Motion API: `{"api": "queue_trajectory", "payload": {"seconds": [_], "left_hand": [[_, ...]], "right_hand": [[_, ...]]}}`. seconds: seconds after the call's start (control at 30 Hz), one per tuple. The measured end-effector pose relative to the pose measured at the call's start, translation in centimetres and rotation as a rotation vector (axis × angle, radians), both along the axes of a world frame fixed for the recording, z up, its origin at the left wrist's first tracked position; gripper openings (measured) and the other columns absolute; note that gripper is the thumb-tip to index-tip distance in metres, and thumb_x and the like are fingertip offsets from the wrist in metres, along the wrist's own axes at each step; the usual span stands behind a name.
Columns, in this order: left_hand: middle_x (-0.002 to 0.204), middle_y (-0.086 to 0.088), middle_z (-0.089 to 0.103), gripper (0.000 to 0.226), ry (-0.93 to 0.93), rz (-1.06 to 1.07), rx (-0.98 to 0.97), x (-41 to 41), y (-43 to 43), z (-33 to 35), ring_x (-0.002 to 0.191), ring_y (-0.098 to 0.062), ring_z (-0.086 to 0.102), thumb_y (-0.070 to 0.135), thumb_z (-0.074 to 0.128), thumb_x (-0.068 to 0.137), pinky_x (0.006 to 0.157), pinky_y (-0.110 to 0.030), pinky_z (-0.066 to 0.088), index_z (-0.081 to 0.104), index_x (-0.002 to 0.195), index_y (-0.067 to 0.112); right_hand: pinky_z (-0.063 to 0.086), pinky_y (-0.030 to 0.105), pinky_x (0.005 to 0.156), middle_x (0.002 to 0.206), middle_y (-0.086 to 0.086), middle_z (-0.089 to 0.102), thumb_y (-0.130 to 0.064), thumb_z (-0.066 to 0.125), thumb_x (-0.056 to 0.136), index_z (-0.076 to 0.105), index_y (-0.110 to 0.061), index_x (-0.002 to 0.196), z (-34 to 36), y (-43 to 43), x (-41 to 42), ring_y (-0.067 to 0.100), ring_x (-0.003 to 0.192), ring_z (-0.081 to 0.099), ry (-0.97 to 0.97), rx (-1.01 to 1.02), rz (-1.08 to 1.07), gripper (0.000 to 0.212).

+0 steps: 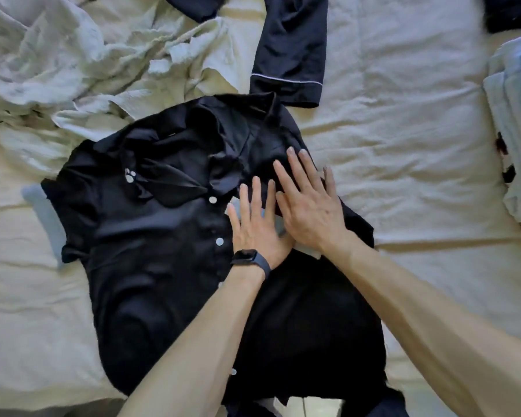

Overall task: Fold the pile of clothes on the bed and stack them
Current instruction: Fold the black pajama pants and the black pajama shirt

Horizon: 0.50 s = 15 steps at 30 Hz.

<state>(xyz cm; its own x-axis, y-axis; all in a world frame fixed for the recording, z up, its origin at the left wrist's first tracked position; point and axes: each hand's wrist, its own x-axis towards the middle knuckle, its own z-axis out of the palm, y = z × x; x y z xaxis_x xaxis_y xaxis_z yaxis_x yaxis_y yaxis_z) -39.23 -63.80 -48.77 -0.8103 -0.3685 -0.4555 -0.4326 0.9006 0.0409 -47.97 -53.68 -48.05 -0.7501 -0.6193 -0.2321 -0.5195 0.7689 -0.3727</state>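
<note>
A black satin button-up shirt [151, 236] with white buttons and a small white paw print lies spread on the bed, collar toward the far side. My left hand [257, 224], a dark watch on its wrist, presses flat on the shirt's front near the button line. My right hand [310, 203] lies flat just beside it, fingers straight, partly overlapping the left fingers and pressing the right shoulder area. A dark navy garment [292, 52] with white piping stretches away above the shirt.
Crumpled pale green bedding [82, 64] is heaped at the far left. A pale blue folded item [515, 139] sits at the right edge. A light blue cloth [47, 221] peeks out under the shirt's left sleeve. The cream sheet [403, 130] covers the bed.
</note>
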Motion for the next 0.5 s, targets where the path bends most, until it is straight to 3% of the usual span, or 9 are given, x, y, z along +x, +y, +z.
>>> {"api": "queue_trajectory", "payload": {"seconds": [0.1, 0.27, 0.37, 0.5], "left_hand": [[0.168, -0.003, -0.003, 0.089, 0.104, -0.047, 0.072, 1.1, -0.5, -0.6, 0.154, -0.026, -0.007, 0.071, 0.028, 0.088, 0.120, -0.058, 0.000, 0.004, 0.160, 0.026], [0.168, -0.004, 0.009, 0.079, 0.252, -0.131, 0.136, 4.8, -3.6, 2.1, 0.155, -0.024, 0.006, 0.059, 0.047, 0.092, 0.121, -0.059, 0.012, 0.020, 0.159, 0.028], [0.166, -0.002, 0.016, 0.071, 0.361, 0.150, 0.174, 9.2, -7.1, 4.2, 0.154, -0.022, 0.013, 0.049, 0.054, 0.092, 0.122, -0.055, 0.016, 0.030, 0.156, 0.029], [0.159, -0.012, 0.030, 0.070, 0.539, 0.730, 0.112, 15.4, -15.7, 5.9, 0.145, -0.030, 0.032, 0.036, 0.071, 0.087, 0.117, -0.051, 0.029, 0.044, 0.149, 0.018]], "right_hand": [[-0.009, 0.053, 0.124, 0.171, 0.001, -0.013, -0.049, 0.016, 0.108, 0.000, -0.030, 0.163, -2.2, 1.5, -1.7, 0.018, 0.155, -0.019, 0.031, 0.211, 0.148, 0.061], [-0.001, 0.060, 0.123, 0.171, 0.009, 0.007, -0.050, 0.027, 0.104, 0.020, -0.023, 0.162, 0.8, 0.7, 0.2, 0.024, 0.158, -0.002, 0.142, 0.229, 0.079, 0.064], [0.014, 0.061, 0.122, 0.168, 0.010, 0.020, -0.044, 0.044, 0.102, 0.033, -0.018, 0.158, 3.5, -2.9, 3.4, 0.027, 0.157, 0.009, 0.129, 0.149, 0.143, 0.063], [0.029, 0.056, 0.119, 0.164, 0.009, 0.032, -0.037, 0.062, 0.096, 0.042, -0.015, 0.154, 6.1, -12.7, 7.1, 0.026, 0.155, 0.022, 0.054, -0.006, 0.284, 0.064]]}}
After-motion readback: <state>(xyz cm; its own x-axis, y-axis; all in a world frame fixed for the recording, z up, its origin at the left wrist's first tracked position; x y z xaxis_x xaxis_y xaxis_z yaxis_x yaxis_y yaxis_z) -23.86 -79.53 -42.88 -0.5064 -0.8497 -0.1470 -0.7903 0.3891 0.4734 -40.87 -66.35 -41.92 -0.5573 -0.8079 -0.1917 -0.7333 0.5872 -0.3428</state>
